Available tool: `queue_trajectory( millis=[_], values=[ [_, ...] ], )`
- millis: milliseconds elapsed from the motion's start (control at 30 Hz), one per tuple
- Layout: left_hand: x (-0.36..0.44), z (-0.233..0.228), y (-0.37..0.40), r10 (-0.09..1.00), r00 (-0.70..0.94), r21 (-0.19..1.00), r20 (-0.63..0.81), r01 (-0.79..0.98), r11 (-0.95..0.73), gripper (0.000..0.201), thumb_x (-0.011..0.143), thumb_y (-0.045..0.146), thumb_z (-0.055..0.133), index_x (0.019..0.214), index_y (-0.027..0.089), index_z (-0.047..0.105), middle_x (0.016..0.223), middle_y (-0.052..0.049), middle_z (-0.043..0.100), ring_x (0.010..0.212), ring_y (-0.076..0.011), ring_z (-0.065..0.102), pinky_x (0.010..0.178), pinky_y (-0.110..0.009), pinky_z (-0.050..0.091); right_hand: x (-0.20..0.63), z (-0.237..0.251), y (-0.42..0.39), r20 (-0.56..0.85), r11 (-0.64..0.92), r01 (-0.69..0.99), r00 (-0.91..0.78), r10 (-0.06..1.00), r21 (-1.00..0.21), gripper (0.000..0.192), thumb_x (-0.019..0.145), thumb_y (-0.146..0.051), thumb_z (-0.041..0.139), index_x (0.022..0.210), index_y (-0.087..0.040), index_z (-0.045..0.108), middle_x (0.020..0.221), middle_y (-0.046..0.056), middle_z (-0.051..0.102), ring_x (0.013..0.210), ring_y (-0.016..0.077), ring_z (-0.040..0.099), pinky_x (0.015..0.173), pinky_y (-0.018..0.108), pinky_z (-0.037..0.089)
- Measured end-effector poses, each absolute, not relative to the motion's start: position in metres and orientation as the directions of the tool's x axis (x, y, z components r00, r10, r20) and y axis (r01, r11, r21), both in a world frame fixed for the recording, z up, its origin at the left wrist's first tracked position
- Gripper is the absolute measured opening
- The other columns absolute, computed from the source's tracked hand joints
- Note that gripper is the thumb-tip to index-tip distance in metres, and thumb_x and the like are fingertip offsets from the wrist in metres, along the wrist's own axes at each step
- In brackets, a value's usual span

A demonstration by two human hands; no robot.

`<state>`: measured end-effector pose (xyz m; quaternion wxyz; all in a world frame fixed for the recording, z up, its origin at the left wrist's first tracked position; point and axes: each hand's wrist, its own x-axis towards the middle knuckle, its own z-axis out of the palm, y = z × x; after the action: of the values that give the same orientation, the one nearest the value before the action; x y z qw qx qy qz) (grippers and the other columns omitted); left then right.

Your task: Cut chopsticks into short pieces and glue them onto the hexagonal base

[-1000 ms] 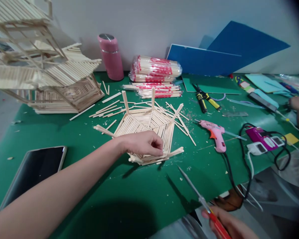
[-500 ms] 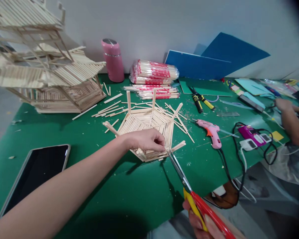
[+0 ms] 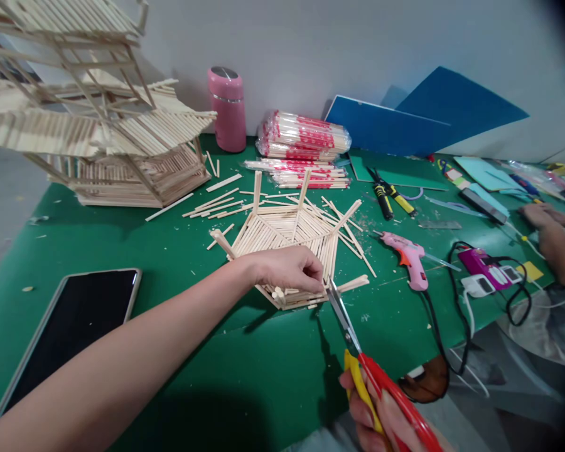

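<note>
A hexagonal frame of wooden sticks (image 3: 287,235) lies on the green table (image 3: 179,251). My left hand (image 3: 289,269) rests on its near edge, fingers pinched on the sticks there. My right hand (image 3: 376,417), at the bottom edge, holds red and yellow scissors (image 3: 358,351). The blade tips touch the frame's near right corner, just beside my left fingers.
A tall stick-built tower (image 3: 89,119) stands at the back left. A dark phone (image 3: 70,326) lies near left. Pink bottle (image 3: 228,110), wrapped chopstick packs (image 3: 304,138), pliers (image 3: 388,198), pink glue gun (image 3: 407,254) and power strip (image 3: 487,276) lie beyond. Another person's hand (image 3: 546,220) works at right.
My right hand has brought the scissors up from the table's near edge until the blades reach the frame's near right corner. My left hand stays on the frame.
</note>
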<state>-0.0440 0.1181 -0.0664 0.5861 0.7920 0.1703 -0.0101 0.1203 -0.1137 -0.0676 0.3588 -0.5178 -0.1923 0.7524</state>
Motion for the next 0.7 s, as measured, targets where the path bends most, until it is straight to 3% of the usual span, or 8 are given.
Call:
queue_trajectory(
  millis=[267,367,467,700],
  values=[
    [-0.045,-0.067,0.118,0.270,0.939,0.925,-0.211,0.281,-0.254,0.012,0.071,0.021,0.055,0.065,0.012,0.060,0.051,0.006,0.044,0.050,-0.0069,0.038,0.046,-0.018,0.028,0.128,-0.108,-0.114,-0.650,-0.734,-0.370,-0.344,0.678,-0.570,0.028,0.086,-0.029,0.051,0.112,-0.016,0.051,0.111,0.007,0.056,0.091,0.0180,0.058,0.075,0.038,0.049],
    [-0.044,-0.068,0.118,0.270,0.941,0.928,-0.206,0.276,-0.250,0.012,0.071,0.021,0.055,0.065,0.012,0.060,0.052,0.006,0.044,0.050,-0.0069,0.038,0.046,-0.018,0.028,0.128,-0.117,-0.115,-0.667,-0.761,-0.412,-0.376,0.643,-0.502,0.033,0.084,-0.042,0.050,0.104,-0.018,0.054,0.085,0.002,0.059,0.063,0.0117,0.058,0.053,0.027,0.049],
    [-0.044,-0.068,0.118,0.267,0.942,0.929,-0.202,0.270,-0.251,0.012,0.071,0.020,0.055,0.065,0.012,0.060,0.051,0.006,0.043,0.050,-0.0069,0.038,0.046,-0.017,0.028,0.126,-0.114,-0.113,-0.688,-0.771,-0.451,-0.375,0.621,-0.449,0.046,0.071,-0.060,0.056,0.098,-0.023,0.056,0.064,-0.004,0.050,0.042,0.0068,0.046,0.038,0.020,0.038],
    [-0.045,-0.069,0.118,0.268,0.943,0.929,-0.197,0.267,-0.257,0.013,0.072,0.021,0.055,0.064,0.012,0.060,0.050,0.006,0.043,0.048,-0.0064,0.037,0.045,-0.018,0.026,0.116,-0.092,-0.103,-0.741,-0.777,-0.489,-0.329,0.586,-0.397,0.049,0.061,-0.060,0.064,0.094,-0.024,0.055,0.061,-0.005,0.046,0.041,0.0054,0.041,0.041,0.020,0.035]
  ],
)
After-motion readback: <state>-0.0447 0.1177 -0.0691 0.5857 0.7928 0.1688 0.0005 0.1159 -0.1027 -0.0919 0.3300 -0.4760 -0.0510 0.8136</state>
